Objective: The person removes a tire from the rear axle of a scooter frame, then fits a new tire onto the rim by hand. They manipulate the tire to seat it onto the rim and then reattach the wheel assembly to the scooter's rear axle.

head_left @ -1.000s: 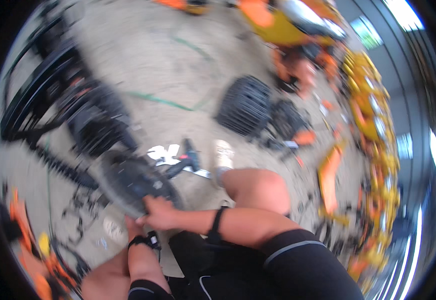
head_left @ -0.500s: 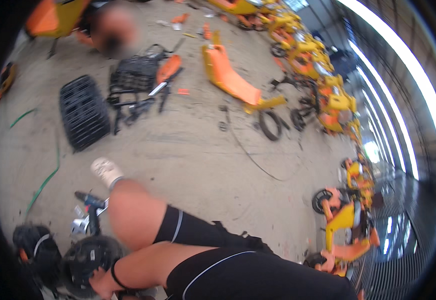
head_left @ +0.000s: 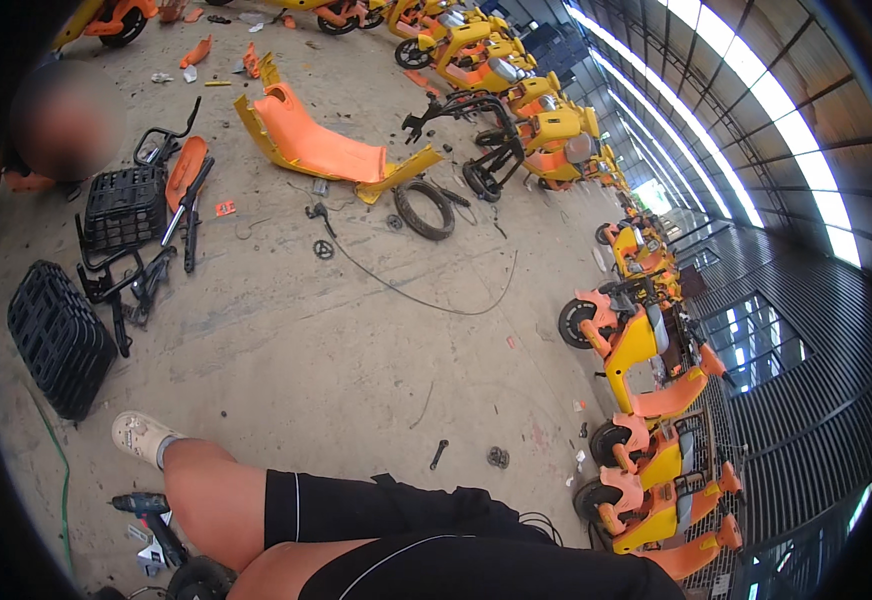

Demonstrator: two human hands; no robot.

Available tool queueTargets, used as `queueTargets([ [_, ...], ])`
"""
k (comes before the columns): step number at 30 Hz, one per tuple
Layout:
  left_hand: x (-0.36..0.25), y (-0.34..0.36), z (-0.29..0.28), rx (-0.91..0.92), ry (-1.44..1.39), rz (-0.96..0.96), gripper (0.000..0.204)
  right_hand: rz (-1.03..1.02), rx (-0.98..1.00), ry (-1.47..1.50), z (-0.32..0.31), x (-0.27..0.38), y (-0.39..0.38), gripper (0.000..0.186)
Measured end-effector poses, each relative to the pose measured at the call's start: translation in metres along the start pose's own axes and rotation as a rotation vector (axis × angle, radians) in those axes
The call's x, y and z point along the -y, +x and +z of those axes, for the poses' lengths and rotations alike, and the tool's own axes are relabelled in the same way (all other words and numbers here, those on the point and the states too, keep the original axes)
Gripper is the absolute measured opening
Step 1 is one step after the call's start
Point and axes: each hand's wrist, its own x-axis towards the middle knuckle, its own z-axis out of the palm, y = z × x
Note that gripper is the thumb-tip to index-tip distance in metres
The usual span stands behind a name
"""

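Neither of my hands shows in the head view now. At the lower left, my bent bare leg (head_left: 218,510) in black shorts ends in a pale clog (head_left: 144,438). Beside that knee a dark blue and black cordless drill (head_left: 144,504) lies on the floor. A black round part (head_left: 201,579) is cut off by the lower edge, close to the leg. What my hands hold or touch is hidden outside the picture.
Black slatted crates (head_left: 61,340) and metal frame parts (head_left: 121,275) lie at left, near another person. Farther off are an orange-yellow scooter body panel (head_left: 321,145), a tyre (head_left: 424,210) and a cable (head_left: 436,304). Yellow-orange scooters (head_left: 636,365) line the right side.
The view has swung to the right, so the floor things appear farther left. A hand with a black wristband, earlier at the round black part, has left the picture.
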Motion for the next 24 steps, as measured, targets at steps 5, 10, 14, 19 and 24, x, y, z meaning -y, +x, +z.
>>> queueTargets([
  [5, -0.003, 0.007, 0.005, 0.029, 0.039, -0.013, 0.041, 0.163, -0.061, 0.077, 0.001, 0.005, 0.003, 0.02],
  [10, 0.0, 0.007, 0.004, 0.036, 0.076, -0.025, 0.041, 0.235, 0.004, 0.024, 0.03, 0.022, 0.018, 0.019],
  [14, 0.005, 0.008, 0.0, 0.036, 0.102, -0.033, 0.041, 0.243, 0.066, 0.089, 0.058, 0.032, 0.03, 0.02],
  [19, 0.015, 0.007, -0.008, 0.003, 0.123, -0.039, 0.041, 0.206, 0.061, 0.145, 0.068, 0.032, 0.028, 0.019],
  [24, 0.02, 0.006, -0.037, -0.101, 0.103, -0.018, 0.041, 0.108, 0.058, 0.205, 0.08, 0.032, 0.035, 0.019],
])
